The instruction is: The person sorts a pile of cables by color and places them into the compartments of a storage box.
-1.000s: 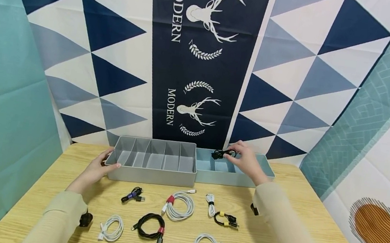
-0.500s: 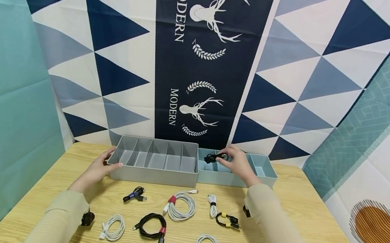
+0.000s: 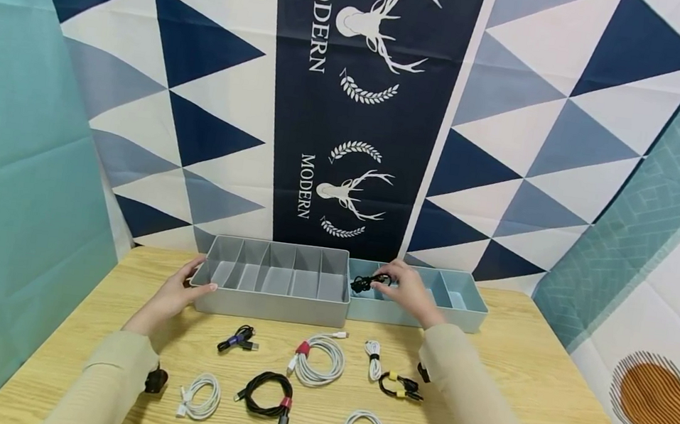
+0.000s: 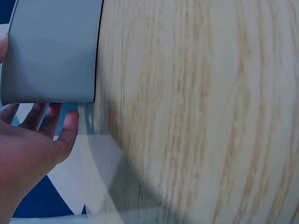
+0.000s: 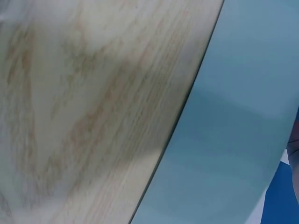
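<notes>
A: Since the frame a second ago, the right hand (image 3: 405, 289) has slid left along the blue tray (image 3: 378, 312) and a touch lower, black cable (image 3: 363, 284) and all. Left hand (image 3: 174, 293) hasn't budged off the gray tray (image 3: 272, 308).

B: So is the cable in a compartment?

A: Can't tell from here. My head feed has it right of centre, mostly over the leftmost blue compartment I can see, but the depth beats me. Right wrist cam just gives me blue wall and a sliver of hand at the right edge.

B: Grips?

A: Right one's nearly closed, cable pinched between thumb and fingers. Left one's partly spread round the gray tray's left end, thumb over the front rim, fingers along the end wall.

B: Anything else?

A: Lower middle of the frame, more bundled cords on the wooden table (image 3: 102, 302), including a white coil with a red tie (image 3: 320, 361) and a purple-tied black cord (image 3: 239, 340).
</notes>
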{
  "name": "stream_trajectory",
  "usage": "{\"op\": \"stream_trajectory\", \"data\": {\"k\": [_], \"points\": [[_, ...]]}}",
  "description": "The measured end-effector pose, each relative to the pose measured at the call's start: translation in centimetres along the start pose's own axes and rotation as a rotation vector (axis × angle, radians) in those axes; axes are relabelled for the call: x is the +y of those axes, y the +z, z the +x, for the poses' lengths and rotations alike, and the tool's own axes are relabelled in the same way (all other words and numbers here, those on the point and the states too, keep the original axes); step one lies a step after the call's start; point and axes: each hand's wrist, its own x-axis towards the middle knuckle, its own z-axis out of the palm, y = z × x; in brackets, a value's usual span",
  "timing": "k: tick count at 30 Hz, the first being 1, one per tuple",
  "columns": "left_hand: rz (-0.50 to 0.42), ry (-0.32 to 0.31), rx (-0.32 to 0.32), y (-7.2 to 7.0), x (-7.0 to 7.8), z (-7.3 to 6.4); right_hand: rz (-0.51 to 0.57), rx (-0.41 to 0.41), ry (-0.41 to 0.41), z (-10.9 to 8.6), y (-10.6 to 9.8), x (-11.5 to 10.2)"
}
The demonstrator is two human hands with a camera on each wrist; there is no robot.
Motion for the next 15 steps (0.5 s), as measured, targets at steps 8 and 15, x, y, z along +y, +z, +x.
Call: {"op": "stream_trajectory", "data": {"k": [8, 15], "points": [[-0.015, -0.006, -0.006, 0.1, 0.1, -0.1, -0.032, 0.020, -0.053, -0.1, 1.0, 0.6], [-0.020, -0.013, -0.003, 0.1, -0.1, 0.1, -0.059, 0.025, -0.023, 0.0, 1.5, 0.9]]}}
